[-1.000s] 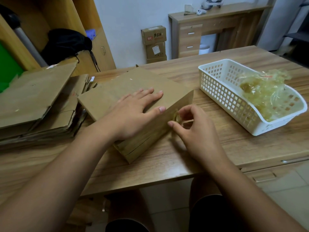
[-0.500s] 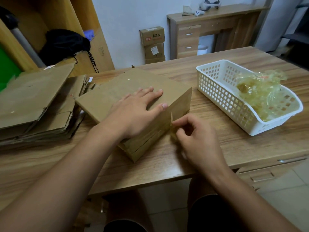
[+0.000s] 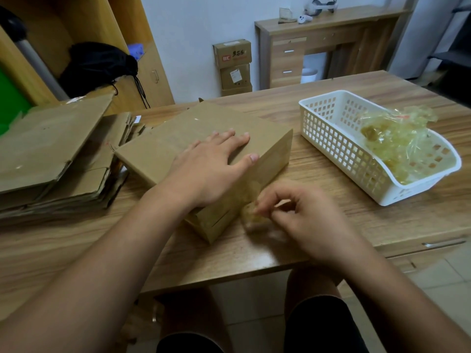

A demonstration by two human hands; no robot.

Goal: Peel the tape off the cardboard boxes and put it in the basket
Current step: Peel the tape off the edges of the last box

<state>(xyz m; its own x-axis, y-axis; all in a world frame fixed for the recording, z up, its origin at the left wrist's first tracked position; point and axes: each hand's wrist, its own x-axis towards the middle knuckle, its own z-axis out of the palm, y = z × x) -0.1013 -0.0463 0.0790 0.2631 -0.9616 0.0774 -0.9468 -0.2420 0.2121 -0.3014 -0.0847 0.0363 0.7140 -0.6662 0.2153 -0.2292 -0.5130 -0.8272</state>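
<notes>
**Left grip** (image 3: 209,171): released. The palm and straight, spread fingers lie flat on the top face of the cardboard box (image 3: 175,138). The thumb reaches along the top edge of the face turned toward the right grip.

**Right grip** (image 3: 308,220): grasping. Thumb and forefinger pinch the tape strip (image 3: 251,202), and the other fingers are curled. The hand is just beside the near right face of the box, low over the table (image 3: 397,220).

**Tape strip**: translucent and yellowish, blurred in this view. It runs from the near right face of the box down to the pinching fingertips. The blur makes it impossible to tell how much of it is bonded to the cardboard.

**Cardboard box**: a closed brown carton set at an angle on the table, one corner pointing toward the person. It lies between the stack of flattened cartons (image 3: 51,149) on the left and the basket (image 3: 334,141) on the right. It touches neither.

**Basket**: white perforated plastic, standing on the right part of the table, well apart from the right grip. It holds a crumpled wad of peeled tape (image 3: 392,141), heaped toward its far right end.

**Background**: two small cartons (image 3: 233,64) stacked against the wall, a wooden desk (image 3: 331,26) beside them, and a black bag (image 3: 96,64) on the shelf unit at left.
</notes>
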